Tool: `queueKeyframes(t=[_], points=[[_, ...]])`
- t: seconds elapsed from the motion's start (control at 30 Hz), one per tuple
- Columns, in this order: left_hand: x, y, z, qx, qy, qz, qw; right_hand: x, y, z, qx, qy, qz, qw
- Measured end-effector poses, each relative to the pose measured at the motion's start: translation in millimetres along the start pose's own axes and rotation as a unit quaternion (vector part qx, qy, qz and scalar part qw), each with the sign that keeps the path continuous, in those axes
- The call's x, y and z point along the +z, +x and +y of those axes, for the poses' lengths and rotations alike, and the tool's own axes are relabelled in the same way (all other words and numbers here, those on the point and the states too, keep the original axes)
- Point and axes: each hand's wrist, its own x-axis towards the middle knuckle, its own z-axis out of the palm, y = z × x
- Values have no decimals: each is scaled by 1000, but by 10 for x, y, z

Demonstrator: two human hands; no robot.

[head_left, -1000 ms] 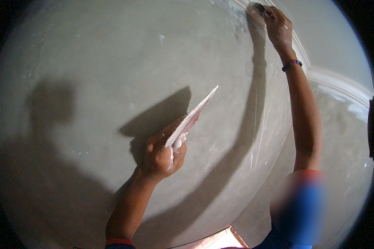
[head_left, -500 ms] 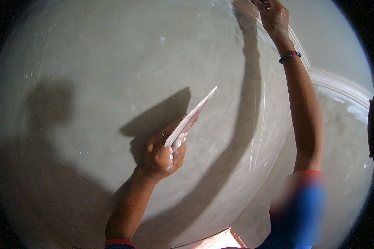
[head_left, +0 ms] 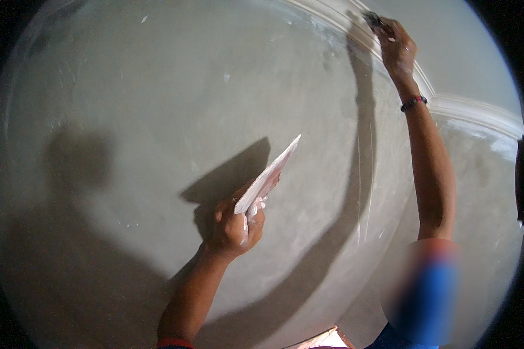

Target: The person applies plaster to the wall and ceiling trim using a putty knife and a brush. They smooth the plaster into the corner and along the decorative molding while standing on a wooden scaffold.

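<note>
My left hand [head_left: 236,231] is closed around the grip side of a thin, flat plate [head_left: 269,179] smeared with whitish plaster. The plate is tilted, seen nearly edge-on, in front of the grey wall [head_left: 174,75]. White paste sticks to my left fingers. At the upper right my raised right hand [head_left: 398,49] is closed on a small dark tool [head_left: 372,21], beside the moulding under the ceiling. The tool's exact kind cannot be made out. White specks dot the right hand, and a beaded bracelet [head_left: 414,103] circles that wrist.
White cornice moulding [head_left: 477,108] runs along the ceiling [head_left: 466,52] and turns at a corner. Fresh white patches [head_left: 468,131] show on the wall below it. A dark object [head_left: 523,180] stands at the right rim. Shadows of my arms and body fall across the wall.
My right hand has come down and slightly right in the picture, bringing the dark tool and more moulding into sight. My left hand with the plate sits slightly lower and to the right.
</note>
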Motion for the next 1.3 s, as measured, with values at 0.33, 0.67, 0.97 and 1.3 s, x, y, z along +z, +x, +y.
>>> queueKeyframes(t=[0.33, 0.67, 0.97, 1.3], points=[[-25, 65, 126, -10, -8, -36, 999, 139, 230, -118, -55, -58, -3, 997], [-16, -102, -32, -7, -14, -19, 1000, -71, 21, 73, -23, -21, 56, 998], [-53, -111, -92, -2, -28, -40, 999, 72, 485, -646, 46, 99, 7, 994], [-44, -47, -45, 5, -30, 1, 1000, 110, 511, -567, 46, 168, 5, 985]])
